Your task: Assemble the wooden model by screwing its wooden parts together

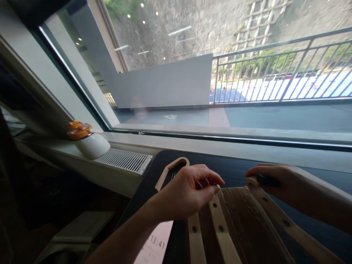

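Note:
A dark brown wooden panel (242, 212) with pale wooden strips fixed along it lies before me, dark round spots dotting the strips. My left hand (192, 189) is bent over the far end of the middle strip (220, 220), thumb and fingertips close together on its tip. On the panel's right side, my right hand (280, 179) curls over the far end of another pale strip (286, 222). Its palm side is in dark shadow. A third strip (195, 234) runs along the panel's left, below my left wrist.
Beyond my left hand, a bent pale wooden piece (167, 170) lies on the black table (220, 165). A lit screen (154, 242) reading 13:41 is partly under my left forearm. A white rounded object (92, 145) with an orange top stands beside a vent grille (125, 159), near the large window.

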A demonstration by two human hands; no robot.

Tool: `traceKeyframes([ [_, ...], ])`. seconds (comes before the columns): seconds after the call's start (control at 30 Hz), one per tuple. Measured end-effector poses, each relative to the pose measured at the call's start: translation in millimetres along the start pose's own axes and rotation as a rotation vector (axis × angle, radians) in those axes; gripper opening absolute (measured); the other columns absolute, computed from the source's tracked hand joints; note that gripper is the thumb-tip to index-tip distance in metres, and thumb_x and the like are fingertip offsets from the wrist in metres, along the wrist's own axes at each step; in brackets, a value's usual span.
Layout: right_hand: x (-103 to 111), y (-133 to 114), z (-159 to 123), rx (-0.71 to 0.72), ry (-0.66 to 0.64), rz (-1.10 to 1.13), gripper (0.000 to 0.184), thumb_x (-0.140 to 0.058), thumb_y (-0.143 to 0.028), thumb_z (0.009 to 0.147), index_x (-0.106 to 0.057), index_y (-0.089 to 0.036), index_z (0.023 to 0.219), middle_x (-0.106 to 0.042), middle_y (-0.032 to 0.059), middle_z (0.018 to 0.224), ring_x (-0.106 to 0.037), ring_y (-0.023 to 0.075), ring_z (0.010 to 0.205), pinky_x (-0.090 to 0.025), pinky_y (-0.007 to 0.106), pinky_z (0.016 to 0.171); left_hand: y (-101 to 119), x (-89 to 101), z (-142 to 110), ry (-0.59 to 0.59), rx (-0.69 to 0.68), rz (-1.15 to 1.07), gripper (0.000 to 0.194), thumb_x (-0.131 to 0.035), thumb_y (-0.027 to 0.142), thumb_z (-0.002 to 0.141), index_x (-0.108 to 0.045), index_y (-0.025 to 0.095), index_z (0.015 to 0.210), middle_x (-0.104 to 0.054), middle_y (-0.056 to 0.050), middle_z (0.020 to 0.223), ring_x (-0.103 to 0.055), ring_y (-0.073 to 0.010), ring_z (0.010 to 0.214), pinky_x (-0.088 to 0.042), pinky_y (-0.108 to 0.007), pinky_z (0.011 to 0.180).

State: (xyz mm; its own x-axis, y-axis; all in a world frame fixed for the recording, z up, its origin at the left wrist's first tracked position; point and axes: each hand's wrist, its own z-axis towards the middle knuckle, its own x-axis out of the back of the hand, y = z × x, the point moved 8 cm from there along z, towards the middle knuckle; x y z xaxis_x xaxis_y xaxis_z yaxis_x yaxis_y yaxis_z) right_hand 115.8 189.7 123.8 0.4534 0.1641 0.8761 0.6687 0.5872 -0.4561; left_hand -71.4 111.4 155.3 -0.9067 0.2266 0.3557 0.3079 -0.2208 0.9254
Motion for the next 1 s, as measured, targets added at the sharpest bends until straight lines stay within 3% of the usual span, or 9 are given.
traceKeyframes([
  [0.1, 0.6, 3.7, -0.8, -0.016, -0.090, 0.018, 0.027, -0.049, -0.041, 0.085, -0.070, -0.024, 0.089, -0.072, 0.0029, 0.083, -0.064, 0.0198, 0.070, -0.048, 0.028, 0.064, -1.8, 0.2, 0.1, 0.004, 0.012, 0.018, 0.014, -0.060, 0.017, 0.083, -0.070, 0.017, 0.092, -0.060, -0.001, 0.087, -0.055, -0.0084, 0.073, -0.045, -0.017, 0.063],
  [0.5, -7.9, -26.8, 2.2, 0.062, -0.088, 0.080, 0.023, -0.055, -0.028, 0.083, -0.069, -0.026, 0.100, -0.072, 0.0015, 0.093, -0.065, 0.0205, 0.081, -0.048, 0.028, 0.069, -0.3, 1.0, -0.2, 0.007, 0.008, 0.064, 0.014, -0.060, 0.019, 0.083, -0.070, 0.019, 0.093, -0.060, 0.000, 0.088, -0.055, -0.0099, 0.076, -0.046, -0.019, 0.065],
  [0.67, -15.2, -35.0, 3.7, 0.058, -0.115, 0.082, 0.020, -0.055, -0.028, 0.082, -0.069, -0.026, 0.096, -0.072, 0.0006, 0.089, -0.065, 0.0180, 0.074, -0.047, 0.025, 0.064, 0.6, 1.2, -0.6, 0.004, -0.004, 0.050, 0.014, -0.060, 0.018, 0.083, -0.070, 0.018, 0.093, -0.060, -0.001, 0.088, -0.056, -0.0094, 0.074, -0.047, -0.018, 0.065],
  [1.0, -22.1, -35.7, 5.1, 0.052, -0.128, 0.041, 0.022, -0.055, -0.024, 0.080, -0.071, -0.025, 0.095, -0.072, 0.0021, 0.086, -0.064, 0.0182, 0.073, -0.046, 0.025, 0.061, 3.4, 1.4, 0.0, 0.013, -0.006, 0.032, 0.014, -0.060, 0.016, 0.082, -0.070, 0.017, 0.091, -0.059, -0.001, 0.085, -0.055, -0.0094, 0.074, -0.045, -0.017, 0.063],
])
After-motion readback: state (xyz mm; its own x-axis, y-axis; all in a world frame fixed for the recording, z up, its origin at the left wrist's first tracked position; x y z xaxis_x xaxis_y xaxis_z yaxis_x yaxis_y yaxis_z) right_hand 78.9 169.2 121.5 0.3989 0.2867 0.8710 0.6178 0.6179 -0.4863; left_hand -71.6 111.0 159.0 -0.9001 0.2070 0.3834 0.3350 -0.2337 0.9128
